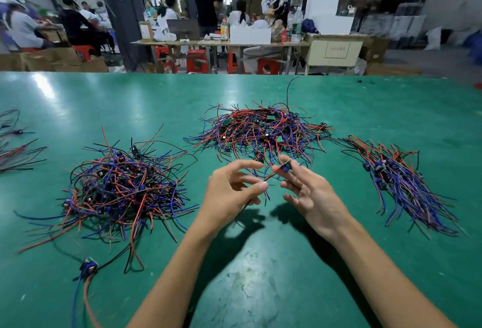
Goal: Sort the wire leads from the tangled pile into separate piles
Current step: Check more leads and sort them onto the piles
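Meanwhile, both hands, left (229, 192) and right (310, 194), pinch a wire lead (276, 171) slanting near-left to far-right above a green workshop table (260, 262).

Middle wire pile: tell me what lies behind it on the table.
Behind the middle wire pile only bare green table shows, with one black wire curling up from the pile. Whatever lies under the pile is covered by the tangle.

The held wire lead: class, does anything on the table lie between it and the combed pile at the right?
Nothing visible does. The wire lead, pinched in the right hand, is separated from the right-hand pile only by bare green table.
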Tool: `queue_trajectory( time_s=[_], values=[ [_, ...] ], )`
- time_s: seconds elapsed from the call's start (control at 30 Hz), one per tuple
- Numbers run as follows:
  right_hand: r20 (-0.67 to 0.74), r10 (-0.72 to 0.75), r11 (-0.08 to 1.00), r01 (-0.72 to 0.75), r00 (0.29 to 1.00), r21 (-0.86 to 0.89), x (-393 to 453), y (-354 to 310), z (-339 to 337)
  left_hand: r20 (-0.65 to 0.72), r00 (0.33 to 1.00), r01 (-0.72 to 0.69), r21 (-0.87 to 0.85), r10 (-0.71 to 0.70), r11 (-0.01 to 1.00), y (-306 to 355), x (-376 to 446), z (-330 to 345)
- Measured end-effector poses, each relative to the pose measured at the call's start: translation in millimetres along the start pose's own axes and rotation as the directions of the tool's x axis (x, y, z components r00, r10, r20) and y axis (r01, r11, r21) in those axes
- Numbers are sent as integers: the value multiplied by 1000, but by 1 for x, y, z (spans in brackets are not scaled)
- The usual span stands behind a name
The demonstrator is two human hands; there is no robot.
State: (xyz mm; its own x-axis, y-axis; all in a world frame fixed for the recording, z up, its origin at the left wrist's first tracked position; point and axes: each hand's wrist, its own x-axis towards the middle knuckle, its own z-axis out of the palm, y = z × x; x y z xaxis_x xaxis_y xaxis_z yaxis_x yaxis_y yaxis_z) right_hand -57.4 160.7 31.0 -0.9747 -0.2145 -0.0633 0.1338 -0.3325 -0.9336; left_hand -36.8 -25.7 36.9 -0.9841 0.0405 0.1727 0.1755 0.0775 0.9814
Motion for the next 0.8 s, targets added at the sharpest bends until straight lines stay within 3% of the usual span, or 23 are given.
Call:
queue_trajectory(
  time_s=[0.13,0.3,0.37,0.43,0.53,0.57,0.6,0.67,0.73,0.8],
  values=[
    [-104,-37,993,25,994,-119,1,3,5,-19,998,65,-34,-66,997,1,-1,2],
    [-190,-57,973,11,980,-233,4,2,-2,-110,975,127,-430,-191,894,10,5,-10],
    [-194,-50,966,-2,980,-258,4,2,-3,-126,966,73,-703,-225,707,17,9,-21],
    [-190,-44,951,-17,981,-310,5,5,-2,-160,964,-48,-893,-214,447,22,10,-35],
    [-164,-35,926,-30,986,-376,5,9,2,-257,950,-239,-964,-179,114,20,9,-61],
    [-159,-29,926,-33,987,-377,6,9,2,-286,942,-279,-958,-178,64,18,9,-68],
    [-157,-23,925,-38,987,-378,6,9,2,-314,931,-305,-949,-188,75,15,9,-73],
    [-159,-29,913,-39,987,-406,5,10,2,-360,909,-303,-917,-212,258,10,12,-74],
    [-156,-80,888,-1,984,-459,4,12,4,-392,902,-227,-787,-180,574,7,15,-66],
    [-115,-209,813,107,971,-572,1,13,6,-369,920,-72,-488,-130,870,5,15,-49]
  ],
)
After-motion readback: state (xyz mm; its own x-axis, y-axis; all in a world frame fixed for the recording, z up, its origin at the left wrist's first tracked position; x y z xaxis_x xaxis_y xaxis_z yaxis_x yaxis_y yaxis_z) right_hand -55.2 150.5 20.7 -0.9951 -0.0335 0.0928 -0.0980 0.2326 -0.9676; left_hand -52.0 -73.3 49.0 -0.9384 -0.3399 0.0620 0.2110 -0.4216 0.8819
